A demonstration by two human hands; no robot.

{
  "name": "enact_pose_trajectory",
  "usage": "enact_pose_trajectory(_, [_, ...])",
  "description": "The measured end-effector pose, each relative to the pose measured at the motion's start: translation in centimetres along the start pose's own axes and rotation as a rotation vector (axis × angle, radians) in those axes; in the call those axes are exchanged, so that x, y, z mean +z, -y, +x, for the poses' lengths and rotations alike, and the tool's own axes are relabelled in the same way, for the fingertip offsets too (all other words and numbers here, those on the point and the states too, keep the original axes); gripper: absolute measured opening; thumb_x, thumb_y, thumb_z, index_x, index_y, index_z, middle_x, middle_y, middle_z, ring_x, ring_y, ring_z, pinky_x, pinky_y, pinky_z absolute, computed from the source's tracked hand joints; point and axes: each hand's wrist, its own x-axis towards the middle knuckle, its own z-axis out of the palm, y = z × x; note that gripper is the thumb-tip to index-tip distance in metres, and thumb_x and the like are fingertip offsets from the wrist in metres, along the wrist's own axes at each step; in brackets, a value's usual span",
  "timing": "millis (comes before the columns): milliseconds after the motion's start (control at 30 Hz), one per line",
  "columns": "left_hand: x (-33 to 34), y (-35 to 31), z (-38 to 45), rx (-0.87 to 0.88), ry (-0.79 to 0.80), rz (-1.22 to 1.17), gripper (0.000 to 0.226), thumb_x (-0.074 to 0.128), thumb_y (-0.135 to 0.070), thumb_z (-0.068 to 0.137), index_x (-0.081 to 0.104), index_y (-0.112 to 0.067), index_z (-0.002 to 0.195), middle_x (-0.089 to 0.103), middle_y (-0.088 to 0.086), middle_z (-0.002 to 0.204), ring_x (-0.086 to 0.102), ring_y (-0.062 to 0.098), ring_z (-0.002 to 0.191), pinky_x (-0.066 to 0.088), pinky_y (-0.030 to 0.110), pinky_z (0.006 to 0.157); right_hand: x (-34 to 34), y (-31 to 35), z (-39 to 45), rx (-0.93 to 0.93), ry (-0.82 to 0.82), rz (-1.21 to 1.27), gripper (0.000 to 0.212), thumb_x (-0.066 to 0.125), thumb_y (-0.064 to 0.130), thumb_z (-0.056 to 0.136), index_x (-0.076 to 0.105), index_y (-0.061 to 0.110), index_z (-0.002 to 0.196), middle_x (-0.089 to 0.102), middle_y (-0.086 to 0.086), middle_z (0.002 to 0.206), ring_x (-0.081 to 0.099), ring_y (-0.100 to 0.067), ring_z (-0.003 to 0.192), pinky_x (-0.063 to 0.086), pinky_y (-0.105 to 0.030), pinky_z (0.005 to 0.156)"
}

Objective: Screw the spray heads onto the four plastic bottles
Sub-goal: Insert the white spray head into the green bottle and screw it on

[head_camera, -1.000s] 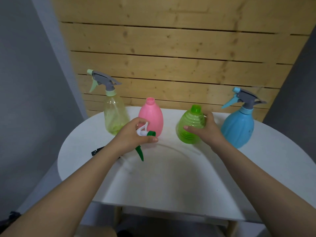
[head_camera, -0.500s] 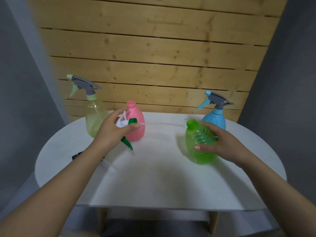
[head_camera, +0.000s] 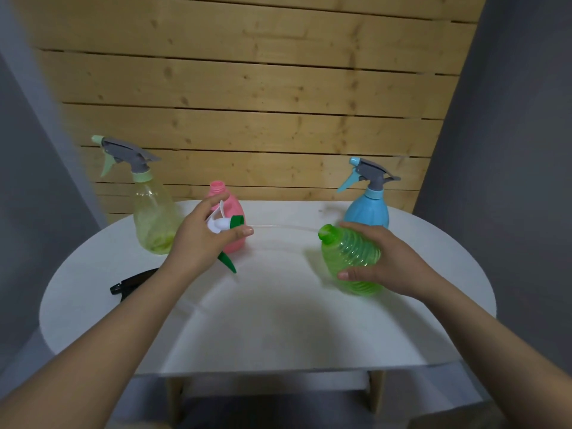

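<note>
Head view: left hand (head_camera: 198, 243) grips the green-and-white spray head (head_camera: 223, 226) at 9 o'clock; right hand (head_camera: 387, 264) grips the tilted green bottle (head_camera: 349, 258). Thread the dip tube (head_camera: 284, 228) straight into the mouth before twisting.

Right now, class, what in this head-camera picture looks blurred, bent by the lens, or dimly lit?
Head view: the wide lens bows the white table edge and splays the wall planks; the light is dim and warm with soft shadows; the left hand and green spray head are slightly smeared; the thin dip tube is faint.
</note>
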Motion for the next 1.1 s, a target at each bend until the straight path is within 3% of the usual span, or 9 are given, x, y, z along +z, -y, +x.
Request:
enact_pose_trajectory(100, [0.2,-0.3,0.0,0.044,-0.014,0.023,0.076,0.080,-0.033,0.066,0.046,-0.028,0.133,0.046,-0.006,0.140,0.040,0.015,0.129,0.037,0.031,0.099,-0.1,0.0,0.3,-0.003,0.005,-0.008,0.084,0.085,0.036,0.059,0.046,0.035,0.133,0.048,0.004,0.130,0.042,-0.014,0.124,0.032,-0.023,0.098])
enact_pose_trajectory(233, [0.3,-0.9,0.0,0.094,-0.036,0.055,0.078,0.081,-0.032,0.065,0.045,-0.027,0.134,0.052,-0.015,0.123,0.044,0.014,0.125,0.040,0.036,0.101,-0.2,-0.1,0.5,0.004,0.035,-0.071,0.084,0.083,0.040,0.061,0.042,0.039,0.135,0.047,-0.001,0.132,0.040,-0.017,0.126,0.029,-0.024,0.098])
enact_pose_trajectory(333, [0.1,-1.3,0.2,0.164,-0.015,0.156,0.079,0.082,-0.034,0.063,0.046,-0.029,0.133,0.053,-0.003,0.131,0.046,0.010,0.116,0.044,0.035,0.095,-0.2,-0.2,0.6,0.013,0.083,-0.104,0.085,0.081,0.044,0.062,0.040,0.041,0.136,0.047,0.000,0.135,0.036,-0.018,0.129,0.028,-0.024,0.100])
enact_pose_trajectory(467, [0.7,-2.0,-0.1,0.201,0.097,0.200,0.085,0.080,-0.047,0.056,0.046,-0.034,0.132,0.054,-0.006,0.118,0.048,-0.010,0.092,0.037,0.002,0.075,-0.2,0.2,0.3,0.039,0.147,-0.026,0.082,0.080,0.047,0.061,0.041,0.046,0.133,0.045,0.016,0.128,0.039,-0.003,0.120,0.031,-0.012,0.088])
enact_pose_trajectory(533, [1.6,-2.4,-0.7,0.193,0.196,0.156,0.083,0.075,-0.052,0.055,0.046,-0.035,0.132,0.055,-0.005,0.112,0.050,-0.019,0.081,0.037,-0.004,0.068,-0.1,0.4,0.2,0.066,0.149,0.002,0.076,0.081,0.046,0.060,0.046,0.042,0.127,0.048,0.018,0.121,0.044,-0.002,0.112,0.032,-0.003,0.076])
enact_pose_trajectory(700, [4.1,-2.7,-1.7,0.129,0.332,0.069,0.061,0.078,-0.031,0.070,0.051,-0.034,0.125,0.062,-0.002,0.097,0.059,0.006,0.086,0.046,0.014,0.069,0.4,1.0,0.2,0.080,0.168,0.095,0.057,0.083,0.046,0.058,0.055,0.038,0.107,0.059,0.013,0.112,0.053,0.005,0.102,0.040,-0.008,0.073])
enact_pose_trajectory(833, [3.8,-3.0,-1.1,-0.018,0.424,0.001,0.038,0.076,-0.027,0.073,0.063,-0.023,0.108,0.064,-0.011,0.097,0.061,0.003,0.082,0.046,0.007,0.062,0.1,1.5,0.1,0.051,0.195,0.171,0.046,0.082,0.044,0.059,0.060,0.045,0.099,0.063,0.024,0.103,0.052,0.023,0.092,0.040,0.003,0.070])
enact_pose_trajectory(967, [3.6,-3.2,-1.3,-0.027,0.576,0.044,0.029,0.074,-0.033,0.075,0.066,-0.023,0.100,0.065,-0.019,0.088,0.060,-0.008,0.068,0.047,0.011,0.056,-0.1,1.7,0.2,0.031,0.238,0.195,0.044,0.082,0.040,0.062,0.064,0.046,0.101,0.068,0.026,0.097,0.059,0.012,0.091,0.043,-0.002,0.068])
enact_pose_trajectory(1100, [4.0,-3.1,-1.7,-0.023,0.630,0.055,0.028,0.078,-0.037,0.068,0.067,-0.026,0.092,0.066,-0.010,0.089,0.059,-0.005,0.067,0.045,0.013,0.053,0.3,1.8,0.3,0.022,0.299,0.164,0.047,0.081,0.041,0.064,0.064,0.045,0.107,0.068,0.023,0.096,0.060,0.009,0.089,0.043,-0.003,0.066])
